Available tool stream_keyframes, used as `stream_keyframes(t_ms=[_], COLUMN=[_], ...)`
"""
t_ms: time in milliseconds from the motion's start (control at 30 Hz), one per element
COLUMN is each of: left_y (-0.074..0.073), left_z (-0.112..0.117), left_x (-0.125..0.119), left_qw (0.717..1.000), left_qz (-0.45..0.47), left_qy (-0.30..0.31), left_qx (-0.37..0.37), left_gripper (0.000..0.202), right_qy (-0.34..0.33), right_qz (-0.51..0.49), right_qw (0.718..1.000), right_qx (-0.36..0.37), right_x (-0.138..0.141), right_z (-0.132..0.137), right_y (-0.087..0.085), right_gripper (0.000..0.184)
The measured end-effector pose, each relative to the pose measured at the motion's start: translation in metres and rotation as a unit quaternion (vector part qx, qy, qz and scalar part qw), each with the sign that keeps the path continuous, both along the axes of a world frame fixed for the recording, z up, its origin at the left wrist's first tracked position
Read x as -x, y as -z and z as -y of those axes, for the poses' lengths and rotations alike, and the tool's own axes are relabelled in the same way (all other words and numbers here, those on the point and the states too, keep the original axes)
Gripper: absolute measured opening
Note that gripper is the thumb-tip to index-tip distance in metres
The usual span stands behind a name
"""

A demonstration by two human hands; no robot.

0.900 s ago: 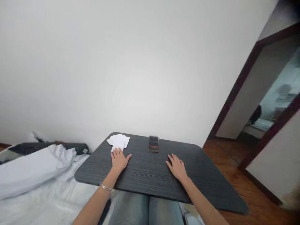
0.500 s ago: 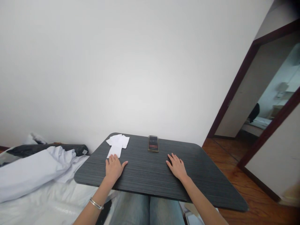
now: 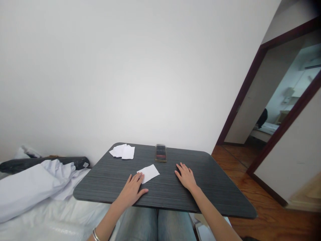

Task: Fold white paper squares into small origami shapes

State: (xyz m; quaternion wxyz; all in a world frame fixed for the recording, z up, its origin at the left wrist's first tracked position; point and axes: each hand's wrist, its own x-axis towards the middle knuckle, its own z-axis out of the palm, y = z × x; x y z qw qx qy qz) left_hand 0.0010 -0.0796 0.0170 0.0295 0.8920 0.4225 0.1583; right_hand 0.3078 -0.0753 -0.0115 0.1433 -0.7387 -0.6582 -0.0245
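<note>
White card (image 3: 148,173) lies flat on the dark wood-grain tabletop (image 3: 100,187), just ahead of the left hand (image 3: 131,190), whose fingertips (image 3: 139,177) touch its near left corner. That hand is palm down and spread wide, thumb angled out toward the right, wrist low by the table's near edge, with nothing pinched between fingers and thumb. The right hand (image 3: 185,176) rests just as flat and open on the board, just past the card's right end, with bare tabletop between them. Beyond the left hand, toward the far left corner, sits a loose fan of white cards (image 3: 122,151). Ahead and between the hands stands a small dark upright object (image 3: 161,153), too blurred to identify. Open tabletop stretches right of the right hand, and the near edge runs across above the person's jeans (image 3: 135,226).
</note>
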Motion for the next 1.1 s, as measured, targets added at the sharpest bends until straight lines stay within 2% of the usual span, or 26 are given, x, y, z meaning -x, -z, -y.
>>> stream_keyframes(t_ms=[200, 400, 667, 800, 1100], left_y=[-0.01, -0.016, -0.019, -0.013, -0.003], left_z=[-0.006, -0.009, 0.0, 0.001, -0.006], left_x=[-0.025, -0.037, -0.048, -0.059, -0.06], left_qw=[0.993, 0.984, 0.982, 0.986, 0.989], left_qz=[0.022, 0.031, 0.092, 0.07, 0.058], left_qy=[0.115, 0.171, 0.16, 0.153, 0.135], left_qx=[0.022, 0.047, 0.031, 0.015, -0.003], left_gripper=[0.051, 0.042, 0.044, 0.046, 0.049], right_qy=[-0.003, -0.003, -0.002, -0.022, -0.093], right_qz=[-0.003, -0.011, -0.052, -0.107, -0.187], right_qw=[1.0, 1.0, 0.998, 0.994, 0.978], right_qx=[0.002, 0.008, 0.023, 0.025, 0.002], right_x=[0.0, 0.0, 0.001, 0.003, 0.038], right_z=[0.001, 0.003, 0.004, 0.009, 0.03], right_y=[-0.002, -0.005, -0.011, -0.013, -0.016], right_gripper=[0.047, 0.046, 0.044, 0.037, 0.029])
